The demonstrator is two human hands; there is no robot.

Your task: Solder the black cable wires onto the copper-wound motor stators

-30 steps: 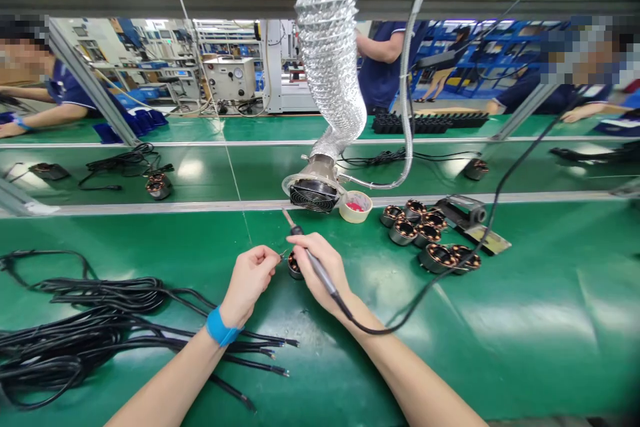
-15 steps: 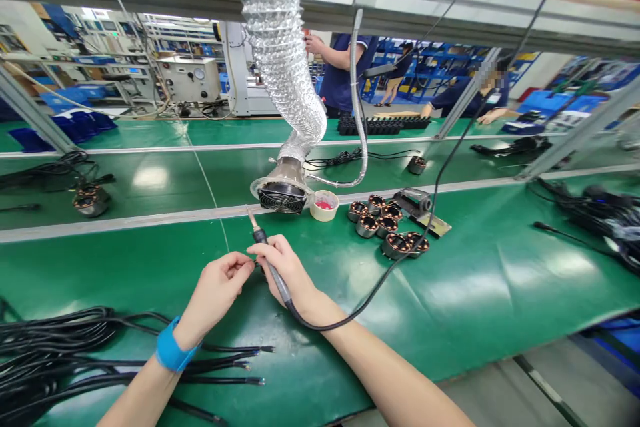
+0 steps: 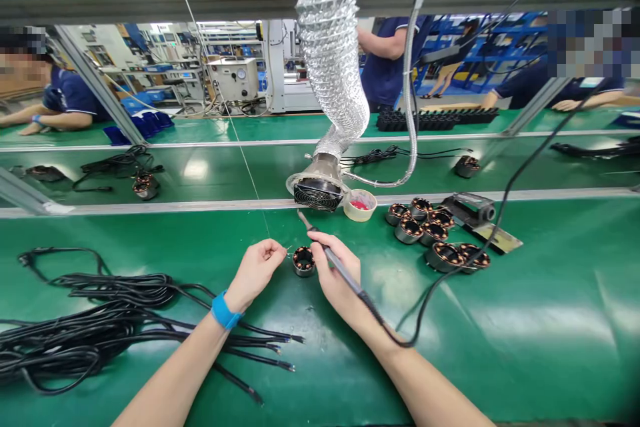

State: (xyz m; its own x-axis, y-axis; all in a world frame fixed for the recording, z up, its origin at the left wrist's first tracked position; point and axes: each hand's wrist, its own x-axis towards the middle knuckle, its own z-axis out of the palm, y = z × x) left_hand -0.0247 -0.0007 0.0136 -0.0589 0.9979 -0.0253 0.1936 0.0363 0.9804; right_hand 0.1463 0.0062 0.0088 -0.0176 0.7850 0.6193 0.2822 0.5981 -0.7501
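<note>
"Dim?"
"Bright, with pale glare on the table [image 3: 540, 333] right of the fingers [image 3: 273, 255], glints off the silver tube [image 3: 327, 33] beyond them."
"Sharp?"
"Fairly, around them; stretched and softer toward the edges."

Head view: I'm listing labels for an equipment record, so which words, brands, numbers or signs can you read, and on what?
None can be read with certainty.
Red marking inside the cream roll: too blurred.
Round dial on the pale box behind: too small.
White patch on the frame foot at left: too small.
Soldering iron: no legible text.
</note>
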